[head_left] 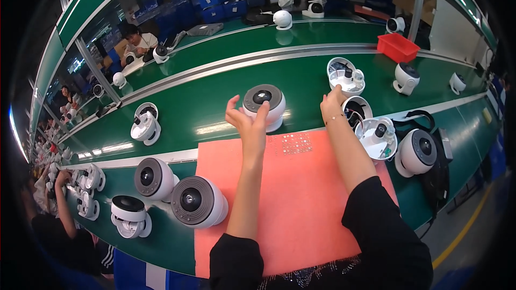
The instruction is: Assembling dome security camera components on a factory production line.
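Just past the pink mat's (301, 209) far edge, the left hand (248, 121) spreads open beside the white dome camera (263, 106); the right hand (332, 104) touches an open camera shell (356, 108), grip unclear.

- Left hand (248, 119) raised well forward, palm turned inward, fingers (232, 106) spread and loosely curled, nothing clasped.
- Left forearm bare, running almost straight up from the lower edge, black sleeve pushed back to the elbow.
- Right hand (332, 105) stretched further forward and to the right, back of the hand showing, fingers bunched and pointing away; grip hidden from this angle.
- Thin bracelet at the right wrist.
- Right forearm bare, slanting up and slightly leftward out of a black sleeve.
- Both arms apart, not touching each other.
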Motion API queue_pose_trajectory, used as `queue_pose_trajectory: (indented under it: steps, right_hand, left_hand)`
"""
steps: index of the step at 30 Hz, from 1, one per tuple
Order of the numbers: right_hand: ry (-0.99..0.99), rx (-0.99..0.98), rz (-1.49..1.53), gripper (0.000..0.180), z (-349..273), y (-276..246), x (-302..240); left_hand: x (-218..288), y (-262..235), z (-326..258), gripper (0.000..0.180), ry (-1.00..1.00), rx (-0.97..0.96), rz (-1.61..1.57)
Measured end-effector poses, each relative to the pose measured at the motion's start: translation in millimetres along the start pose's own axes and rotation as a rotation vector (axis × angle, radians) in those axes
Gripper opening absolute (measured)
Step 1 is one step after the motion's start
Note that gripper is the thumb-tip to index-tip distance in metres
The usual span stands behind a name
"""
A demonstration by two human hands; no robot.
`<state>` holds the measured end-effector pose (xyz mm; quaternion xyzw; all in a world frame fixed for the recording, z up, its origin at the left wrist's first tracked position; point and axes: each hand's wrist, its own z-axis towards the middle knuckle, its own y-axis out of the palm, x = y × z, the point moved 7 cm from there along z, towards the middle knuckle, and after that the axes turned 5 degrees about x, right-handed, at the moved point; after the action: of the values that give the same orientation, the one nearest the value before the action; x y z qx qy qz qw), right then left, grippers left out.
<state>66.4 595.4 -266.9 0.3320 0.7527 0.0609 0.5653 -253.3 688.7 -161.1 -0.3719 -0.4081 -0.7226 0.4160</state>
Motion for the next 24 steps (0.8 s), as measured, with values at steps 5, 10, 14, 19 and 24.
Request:
queue_pose_trajectory:
  steps: [5, 10, 14, 19, 24]
  right_hand:
    - [0.290, -0.484, 0.154, 0.042, -72.7, 11.9, -16.1]
    - [0.445, -1.085, 0.058, 0.055, -169.6, -15.1, -68.6]
    - [0.552, -1.324, -0.199, 0.051, -215.9, -54.9, -104.6]
    - [0.592, -1.441, -0.545, 0.050, -233.3, -103.3, -92.5]
    - [0.599, -1.375, -0.705, 0.046, -220.7, -147.9, -72.7]
  left_hand:
    - [19.0, -1.1, -30.6, 0.060, -0.335, -0.221, -0.535]
    - [29.6, 0.0, -95.8, 0.072, -0.805, -0.757, -0.870]
    - [38.5, -26.4, -113.0, 0.081, -0.989, -0.751, -1.257]
    - [20.7, -63.1, -144.3, 0.090, -1.079, -0.456, -1.160]
    - [5.9, -102.0, -177.0, 0.068, -0.977, -0.483, -0.752]
